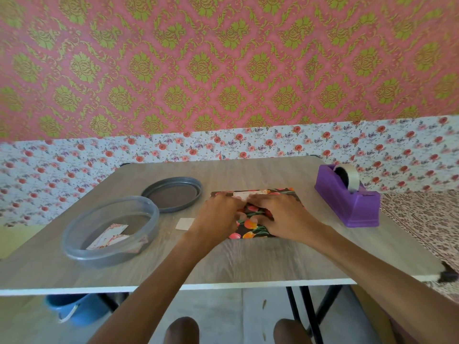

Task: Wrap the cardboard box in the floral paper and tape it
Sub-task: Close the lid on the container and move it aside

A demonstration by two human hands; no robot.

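Note:
The box [250,225], covered in dark paper printed with orange and red flowers, lies flat on the wooden table [223,264]. A small pale card or label [250,194] shows on its far top edge. My left hand [218,212] and my right hand [280,214] both lie on top of the box, fingers pressing down on the paper near that pale piece. The hands hide most of the top face, and I cannot see any tape on it.
A purple tape dispenser [347,197] with a clear roll stands to the right. A clear plastic tub [109,232] holding printed cards sits at the left, its grey lid [171,193] behind it. A small white paper scrap [185,223] lies left of the box.

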